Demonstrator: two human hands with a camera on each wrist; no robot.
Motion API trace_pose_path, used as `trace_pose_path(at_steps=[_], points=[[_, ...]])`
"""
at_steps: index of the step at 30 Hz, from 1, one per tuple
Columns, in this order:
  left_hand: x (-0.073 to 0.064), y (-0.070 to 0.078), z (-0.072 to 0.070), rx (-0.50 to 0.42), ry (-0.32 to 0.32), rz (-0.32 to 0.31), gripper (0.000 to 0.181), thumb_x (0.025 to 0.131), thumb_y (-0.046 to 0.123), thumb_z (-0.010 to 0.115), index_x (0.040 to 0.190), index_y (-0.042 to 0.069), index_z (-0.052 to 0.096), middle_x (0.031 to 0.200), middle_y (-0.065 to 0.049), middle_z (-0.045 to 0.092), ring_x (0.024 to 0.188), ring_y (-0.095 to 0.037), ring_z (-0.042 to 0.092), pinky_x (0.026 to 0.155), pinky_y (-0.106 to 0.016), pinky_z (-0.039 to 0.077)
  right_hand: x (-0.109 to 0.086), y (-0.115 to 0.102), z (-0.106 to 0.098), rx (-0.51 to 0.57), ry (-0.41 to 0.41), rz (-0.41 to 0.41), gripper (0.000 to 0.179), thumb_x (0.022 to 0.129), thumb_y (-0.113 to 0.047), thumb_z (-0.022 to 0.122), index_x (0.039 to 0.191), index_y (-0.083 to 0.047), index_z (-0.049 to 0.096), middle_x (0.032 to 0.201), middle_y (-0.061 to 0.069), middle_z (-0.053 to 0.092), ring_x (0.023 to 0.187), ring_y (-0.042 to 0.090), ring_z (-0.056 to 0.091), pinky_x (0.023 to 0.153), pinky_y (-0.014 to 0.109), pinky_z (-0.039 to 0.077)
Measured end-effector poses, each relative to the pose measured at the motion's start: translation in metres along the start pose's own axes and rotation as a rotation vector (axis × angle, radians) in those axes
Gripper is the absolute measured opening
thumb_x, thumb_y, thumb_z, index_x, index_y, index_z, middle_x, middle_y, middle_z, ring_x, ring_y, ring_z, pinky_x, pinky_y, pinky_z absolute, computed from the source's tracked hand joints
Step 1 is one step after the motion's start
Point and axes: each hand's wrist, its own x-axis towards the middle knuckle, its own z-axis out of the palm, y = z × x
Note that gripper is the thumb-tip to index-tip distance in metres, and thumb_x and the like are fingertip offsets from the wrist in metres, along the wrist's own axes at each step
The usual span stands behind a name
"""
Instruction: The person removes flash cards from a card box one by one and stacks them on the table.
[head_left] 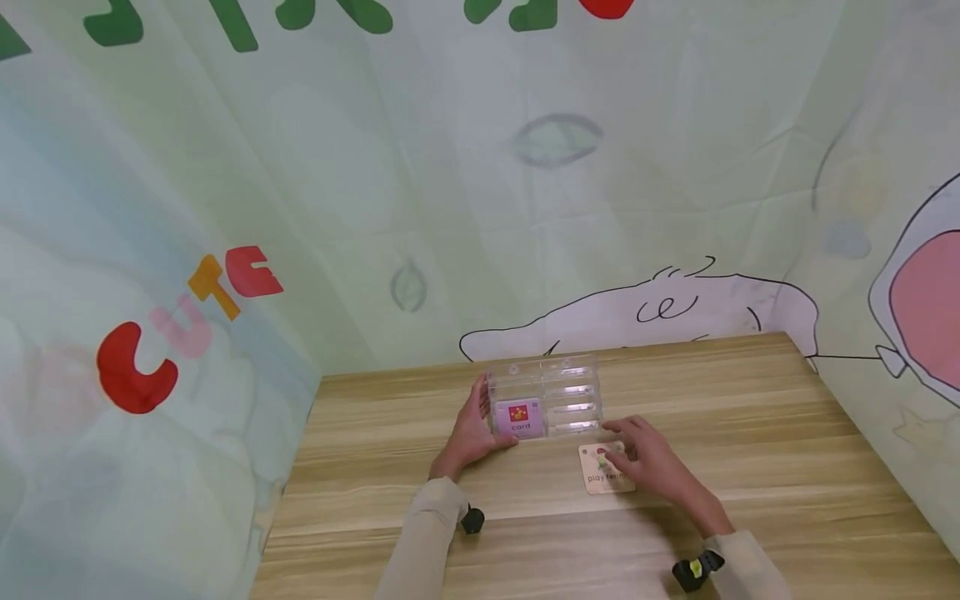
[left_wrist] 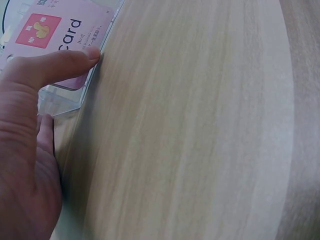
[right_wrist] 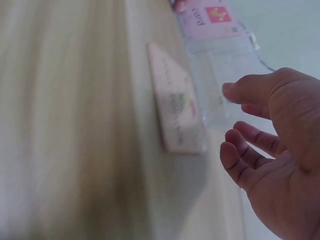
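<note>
A clear plastic card holder (head_left: 574, 408) with several stepped slots stands near the table's back edge. In its lower left compartment is a pink card (head_left: 520, 418) printed "card". My left hand (head_left: 474, 430) grips the holder's left end, thumb across the lower front edge and fingers along the side. In the left wrist view the thumb (left_wrist: 70, 65) overlaps the pink card. A pale card (head_left: 600, 479) printed with a figure and "play" lies in front of the holder. My right hand (head_left: 651, 460) hovers over that card's right side, fingers loosely bent; the right wrist view shows nothing between them.
The wood-grain table (head_left: 360, 467) reaches a printed fabric backdrop (head_left: 420, 208) at the back and both sides. A small black device (head_left: 472, 520) sits on the left wrist, and another black device (head_left: 693, 572) on the right.
</note>
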Motion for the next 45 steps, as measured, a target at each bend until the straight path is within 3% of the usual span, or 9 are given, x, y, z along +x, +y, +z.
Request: trace_pose_path(at_steps=[10, 22, 39, 45], points=[[0.000, -0.001, 0.001, -0.017, 0.003, -0.007, 0.126, 0.071, 0.010, 0.097, 0.165, 0.013, 0.013, 0.164, -0.017, 0.034, 0.150, -0.034, 0.036, 0.124, -0.043, 0.032, 0.031, -0.029, 0.009, 0.109, -0.025, -0.103, 0.039, 0.092, -0.006, 0.078, 0.128, 0.001, 0.066, 0.109, 0.012, 0.067, 0.080, 0.009, 0.058, 0.061, 0.024, 0.056], [-0.002, 0.000, 0.000, -0.010, 0.008, -0.002, 0.125, 0.072, 0.013, 0.097, 0.165, 0.014, 0.014, 0.165, -0.017, 0.032, 0.151, -0.034, 0.035, 0.123, -0.043, 0.032, 0.055, -0.045, 0.032, 0.185, -0.078, -0.054, 0.043, 0.097, -0.012, 0.073, 0.139, -0.006, 0.062, 0.116, 0.012, 0.068, 0.088, 0.013, 0.062, 0.075, 0.027, 0.059], [0.000, 0.000, 0.001, -0.035, 0.012, 0.034, 0.125, 0.069, 0.010, 0.098, 0.164, 0.011, 0.017, 0.163, -0.019, 0.036, 0.149, -0.035, 0.038, 0.123, -0.043, 0.034, 0.067, -0.053, 0.047, 0.232, -0.093, 0.035, 0.045, 0.099, -0.011, 0.070, 0.143, -0.010, 0.059, 0.112, 0.006, 0.065, 0.089, 0.015, 0.062, 0.073, 0.028, 0.058], [-0.001, 0.000, 0.000, -0.036, 0.011, 0.031, 0.126, 0.069, 0.011, 0.098, 0.164, 0.012, 0.016, 0.163, -0.018, 0.036, 0.149, -0.035, 0.037, 0.123, -0.043, 0.033, 0.067, -0.054, 0.047, 0.228, -0.089, 0.019, 0.044, 0.099, -0.011, 0.070, 0.142, -0.008, 0.059, 0.111, 0.007, 0.066, 0.088, 0.015, 0.063, 0.074, 0.029, 0.058]])
